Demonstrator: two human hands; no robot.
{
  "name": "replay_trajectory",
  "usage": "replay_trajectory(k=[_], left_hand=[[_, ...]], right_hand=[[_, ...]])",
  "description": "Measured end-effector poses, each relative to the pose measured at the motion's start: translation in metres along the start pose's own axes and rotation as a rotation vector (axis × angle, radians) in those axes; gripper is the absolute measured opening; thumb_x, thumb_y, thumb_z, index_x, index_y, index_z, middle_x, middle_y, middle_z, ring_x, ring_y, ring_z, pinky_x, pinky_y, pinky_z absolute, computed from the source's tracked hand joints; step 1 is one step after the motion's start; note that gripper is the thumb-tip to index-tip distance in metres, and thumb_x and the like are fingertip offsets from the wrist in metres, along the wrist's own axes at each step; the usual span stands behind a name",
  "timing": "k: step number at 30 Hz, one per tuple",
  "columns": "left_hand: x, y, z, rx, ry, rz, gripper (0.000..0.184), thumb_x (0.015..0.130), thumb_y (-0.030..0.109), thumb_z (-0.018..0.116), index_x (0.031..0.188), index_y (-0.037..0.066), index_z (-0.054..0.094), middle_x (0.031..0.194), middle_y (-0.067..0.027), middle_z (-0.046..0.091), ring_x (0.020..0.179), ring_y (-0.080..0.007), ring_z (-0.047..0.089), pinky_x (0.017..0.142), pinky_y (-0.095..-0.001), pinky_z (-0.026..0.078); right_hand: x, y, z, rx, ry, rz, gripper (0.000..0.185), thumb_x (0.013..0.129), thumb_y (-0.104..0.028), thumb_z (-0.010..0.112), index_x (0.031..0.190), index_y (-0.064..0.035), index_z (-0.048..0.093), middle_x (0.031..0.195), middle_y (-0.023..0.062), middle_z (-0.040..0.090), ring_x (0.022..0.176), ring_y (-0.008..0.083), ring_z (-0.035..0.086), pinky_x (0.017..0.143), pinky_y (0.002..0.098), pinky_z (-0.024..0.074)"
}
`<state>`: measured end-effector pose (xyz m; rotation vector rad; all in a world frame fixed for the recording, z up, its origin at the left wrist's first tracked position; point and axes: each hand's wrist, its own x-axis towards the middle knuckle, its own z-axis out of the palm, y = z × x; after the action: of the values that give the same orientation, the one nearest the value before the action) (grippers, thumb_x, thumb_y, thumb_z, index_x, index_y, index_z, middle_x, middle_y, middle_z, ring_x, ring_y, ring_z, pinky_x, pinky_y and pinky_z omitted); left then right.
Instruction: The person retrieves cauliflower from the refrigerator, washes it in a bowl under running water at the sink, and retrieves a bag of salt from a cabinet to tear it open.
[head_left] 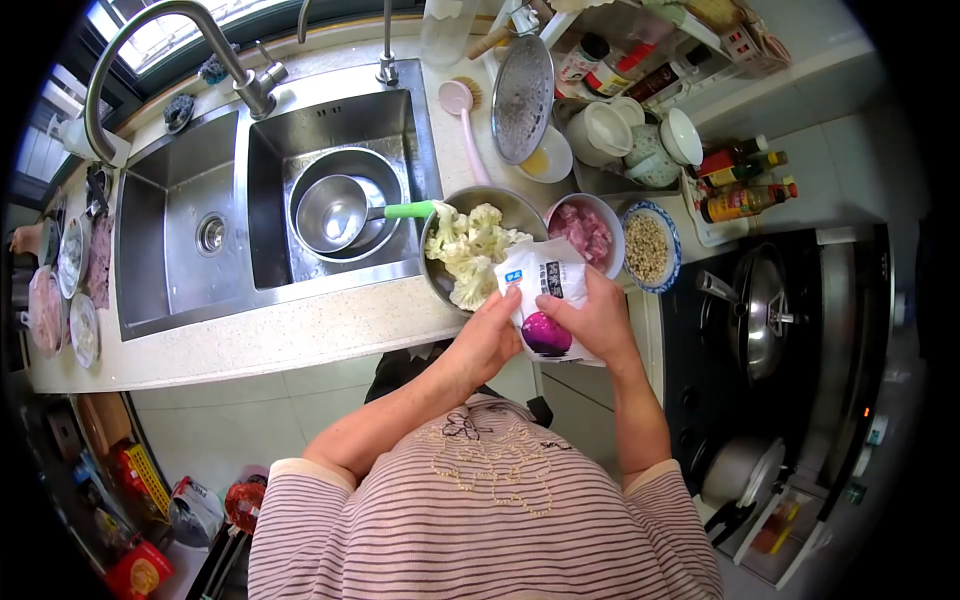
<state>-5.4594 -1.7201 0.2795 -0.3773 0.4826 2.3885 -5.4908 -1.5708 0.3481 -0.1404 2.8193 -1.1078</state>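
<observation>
Both my hands hold a white printed packet (548, 335) with a purple picture on its front, tilted over the counter's edge. My left hand (487, 340) grips its left side, the thumb near the blue label. On the right side, my right hand (600, 318) presses its thumb onto the packet's front. Just beyond is a metal bowl (520, 208) of cauliflower florets (470, 248), partly covered by the packet. Close to my right hand stands a bowl of pinkish raw meat pieces (582, 232). A blue-rimmed bowl of pale grains or beans (650, 246) sits beside it.
At left, the double sink (180, 220) holds a metal pot (350, 160) and a green-handled ladle (335, 213). A pink brush (460, 105) and a strainer (522, 100) lie behind the bowls. The black stove (700, 390) with a lidded wok (762, 310) is at right.
</observation>
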Motion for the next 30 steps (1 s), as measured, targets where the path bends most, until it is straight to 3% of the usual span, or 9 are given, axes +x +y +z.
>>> replay_trajectory(k=[10, 16, 19, 22, 25, 28, 30], left_hand=[[0.007, 0.010, 0.003, -0.081, 0.066, -0.043, 0.039, 0.096, 0.036, 0.039, 0.127, 0.013, 0.039, 0.121, -0.0072, 0.053, 0.107, -0.0219, 0.055, 0.090, -0.0412, 0.045], [0.010, 0.010, -0.002, -0.056, 0.060, -0.058, 0.037, 0.094, 0.037, 0.042, 0.123, 0.014, 0.041, 0.117, -0.0038, 0.054, 0.103, -0.0174, 0.056, 0.085, -0.0374, 0.047], [0.010, 0.012, -0.002, -0.080, 0.110, -0.067, 0.038, 0.094, 0.034, 0.044, 0.126, 0.014, 0.040, 0.119, -0.0064, 0.054, 0.107, -0.0217, 0.055, 0.090, -0.0443, 0.045], [0.007, 0.017, 0.001, -0.002, 0.144, -0.065, 0.036, 0.095, 0.031, 0.043, 0.126, 0.013, 0.041, 0.117, -0.0054, 0.054, 0.107, -0.0196, 0.053, 0.092, -0.0392, 0.042], [0.000, 0.019, 0.013, 0.211, 0.158, 0.002, 0.034, 0.094, 0.027, 0.046, 0.122, 0.009, 0.045, 0.113, -0.0047, 0.056, 0.103, -0.0145, 0.053, 0.089, -0.0313, 0.042], [-0.011, 0.025, 0.030, 0.526, 0.022, 0.133, 0.033, 0.094, 0.022, 0.047, 0.123, 0.006, 0.047, 0.108, -0.0036, 0.057, 0.102, -0.0114, 0.051, 0.089, -0.0294, 0.041], [-0.016, 0.033, 0.040, 0.704, -0.042, 0.158, 0.037, 0.091, 0.015, 0.052, 0.126, 0.004, 0.045, 0.113, -0.0042, 0.053, 0.106, -0.0117, 0.047, 0.091, -0.0283, 0.038]], right_hand=[[0.003, -0.012, 0.001, -0.068, 0.032, -0.039, 0.040, 0.064, -0.033, 0.075, 0.079, -0.0002, 0.057, 0.077, 0.0147, 0.060, 0.071, 0.0323, 0.060, 0.064, 0.0400, 0.0463], [0.008, -0.007, 0.001, -0.073, 0.011, -0.042, 0.040, 0.064, -0.034, 0.075, 0.080, -0.0013, 0.058, 0.077, 0.0141, 0.059, 0.072, 0.0322, 0.060, 0.064, 0.0401, 0.0462], [0.008, -0.012, 0.002, -0.061, 0.017, -0.006, 0.040, 0.064, -0.034, 0.075, 0.080, -0.0015, 0.058, 0.077, 0.0150, 0.059, 0.071, 0.0321, 0.060, 0.064, 0.0396, 0.0463], [0.004, 0.004, 0.008, 0.000, 0.012, 0.025, 0.038, 0.066, -0.029, 0.074, 0.085, -0.0005, 0.059, 0.079, 0.0122, 0.062, 0.071, 0.0244, 0.061, 0.064, 0.0351, 0.0476], [-0.007, 0.011, 0.013, 0.463, 0.043, 0.104, 0.034, 0.069, -0.020, 0.073, 0.092, 0.0010, 0.060, 0.083, 0.0072, 0.064, 0.074, 0.0149, 0.060, 0.065, 0.0297, 0.0479], [-0.026, 0.023, 0.011, 0.767, 0.057, 0.260, 0.034, 0.069, -0.011, 0.071, 0.099, 0.0020, 0.059, 0.087, 0.0030, 0.063, 0.077, 0.0104, 0.058, 0.068, 0.0270, 0.0477], [-0.031, 0.017, 0.018, 0.956, 0.216, 0.201, 0.034, 0.069, -0.007, 0.067, 0.101, 0.0011, 0.057, 0.088, 0.0022, 0.061, 0.078, 0.0100, 0.056, 0.069, 0.0242, 0.0450]])
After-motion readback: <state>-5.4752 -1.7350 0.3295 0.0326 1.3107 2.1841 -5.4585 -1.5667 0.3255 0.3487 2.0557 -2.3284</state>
